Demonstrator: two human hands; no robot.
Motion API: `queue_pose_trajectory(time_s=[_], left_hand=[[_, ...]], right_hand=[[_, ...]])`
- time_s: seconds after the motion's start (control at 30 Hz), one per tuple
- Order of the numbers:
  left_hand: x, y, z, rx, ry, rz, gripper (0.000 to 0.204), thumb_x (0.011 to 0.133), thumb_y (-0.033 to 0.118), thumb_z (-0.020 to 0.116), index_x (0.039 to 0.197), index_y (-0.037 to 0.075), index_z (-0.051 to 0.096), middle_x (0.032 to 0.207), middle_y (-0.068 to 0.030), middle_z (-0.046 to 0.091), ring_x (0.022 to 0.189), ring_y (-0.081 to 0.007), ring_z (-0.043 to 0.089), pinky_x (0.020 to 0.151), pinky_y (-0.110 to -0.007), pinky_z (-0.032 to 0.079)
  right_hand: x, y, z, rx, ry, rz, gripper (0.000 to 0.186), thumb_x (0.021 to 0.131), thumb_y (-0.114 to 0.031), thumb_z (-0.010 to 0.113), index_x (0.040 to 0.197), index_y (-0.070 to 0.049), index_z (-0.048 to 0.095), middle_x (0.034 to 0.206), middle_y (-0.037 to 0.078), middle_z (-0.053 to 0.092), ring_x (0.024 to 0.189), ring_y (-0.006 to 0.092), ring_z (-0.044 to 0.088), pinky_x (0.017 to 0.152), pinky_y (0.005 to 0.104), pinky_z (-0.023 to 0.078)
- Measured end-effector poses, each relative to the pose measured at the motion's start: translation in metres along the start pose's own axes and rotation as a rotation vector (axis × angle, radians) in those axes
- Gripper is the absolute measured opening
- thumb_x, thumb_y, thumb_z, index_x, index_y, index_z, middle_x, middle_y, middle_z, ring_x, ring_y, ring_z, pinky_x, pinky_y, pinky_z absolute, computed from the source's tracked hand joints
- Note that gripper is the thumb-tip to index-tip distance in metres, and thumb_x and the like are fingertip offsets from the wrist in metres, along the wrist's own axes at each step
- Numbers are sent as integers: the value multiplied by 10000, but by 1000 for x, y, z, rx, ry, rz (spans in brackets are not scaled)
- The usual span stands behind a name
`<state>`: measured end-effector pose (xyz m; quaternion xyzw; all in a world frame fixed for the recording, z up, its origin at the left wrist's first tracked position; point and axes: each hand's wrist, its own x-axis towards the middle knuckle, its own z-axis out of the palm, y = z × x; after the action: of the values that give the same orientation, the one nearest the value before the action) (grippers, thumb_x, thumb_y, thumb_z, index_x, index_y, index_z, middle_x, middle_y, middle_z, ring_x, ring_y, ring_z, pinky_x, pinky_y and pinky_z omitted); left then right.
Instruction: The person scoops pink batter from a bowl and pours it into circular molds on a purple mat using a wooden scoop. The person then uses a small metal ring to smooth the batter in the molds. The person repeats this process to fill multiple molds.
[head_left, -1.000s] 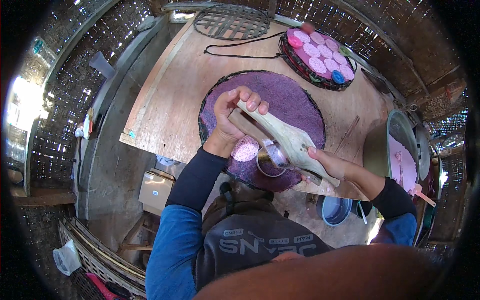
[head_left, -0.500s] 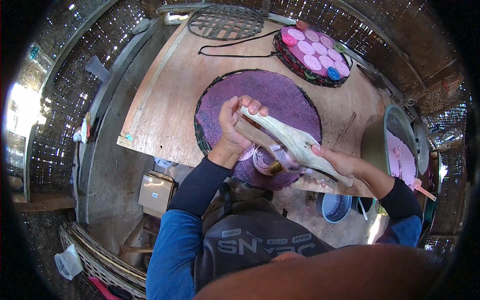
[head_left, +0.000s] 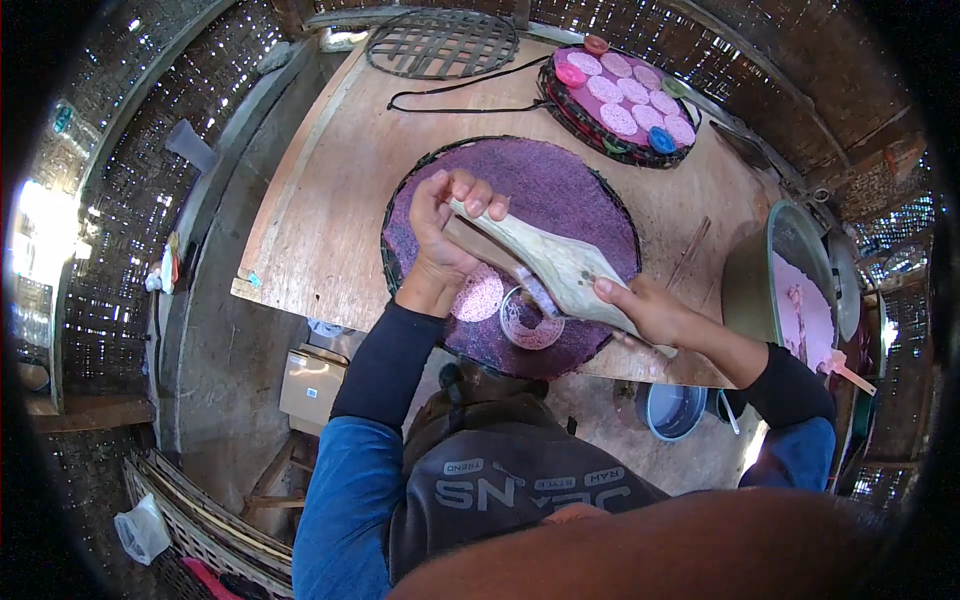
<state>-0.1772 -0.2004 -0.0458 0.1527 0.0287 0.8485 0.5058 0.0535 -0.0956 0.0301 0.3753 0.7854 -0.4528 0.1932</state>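
Both hands hold a wooden hand press (head_left: 560, 268) of two long pieces, a pale upper one and a browner lower one. My left hand (head_left: 450, 220) wraps round its left end, while my right hand (head_left: 650, 310) grips the right end, thumb on top. Pink residue shows on the press's underside. Below it, a shallow round mould (head_left: 533, 330) with pink strands lies on a round tray (head_left: 480, 185) covered in purple mesh. A lacy pink disc (head_left: 477, 295) lies on that tray beside the mould. The press partly covers the mould, and the right hand's lower fingers are mostly hidden.
Several pink discs sit on a second purple tray (head_left: 603, 111) at the table's far side, with coloured round moulds around them. A large basin (head_left: 757, 275) of pink dough stands at right. An open woven rack (head_left: 440, 45) lies at the far left; a bucket (head_left: 672, 410) is below the table edge.
The press and both hands have shifted slightly left and up. The brass-coloured part seen under the press is now hidden, and more of the mould and pink disc shows.
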Motion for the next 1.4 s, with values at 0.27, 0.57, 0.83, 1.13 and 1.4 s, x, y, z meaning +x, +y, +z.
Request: queue_pose_trajectory(time_s=[0.27,0.57,0.83,1.13,1.4], left_hand=[[-19,15,4,39,173,66,275,862,276,437,648,104,463,590,-29,443,614,-178,442,656,-331,418],[-13,-1,4,-3,138,49,271,865,288,415,661,112,444,583,-27,427,637,-214,456,667,-344,416],[-14,-11,2,5,155,39,289,867,296,423,644,113,428,570,-22,415,610,-203,446,653,-347,413],[-10,12,37,68,-105,-167,631,825,482,508,1237,10,443,1155,-143,508,1103,-316,487,965,-430,369],[-42,-10,48,1736,-322,88,444,695,271,736,1053,47,597,1041,-117,615,981,-268,571,892,-368,419]], right_hand=[[4,-9,10,58,-125,-66,843,803,-715,351,580,56,605,497,123,537,505,206,568,521,350,454],[-9,-10,0,-81,-6,20,838,784,-737,349,585,34,610,468,101,524,428,176,545,447,326,437],[-16,-5,-3,-86,7,28,838,780,-734,367,537,36,593,448,92,514,425,183,546,452,333,438],[13,31,0,126,54,-263,760,868,-627,341,570,24,595,459,67,521,428,160,532,455,296,429],[6,-10,13,783,-106,-254,639,931,-528,316,910,30,627,693,78,622,613,155,601,576,279,485]])
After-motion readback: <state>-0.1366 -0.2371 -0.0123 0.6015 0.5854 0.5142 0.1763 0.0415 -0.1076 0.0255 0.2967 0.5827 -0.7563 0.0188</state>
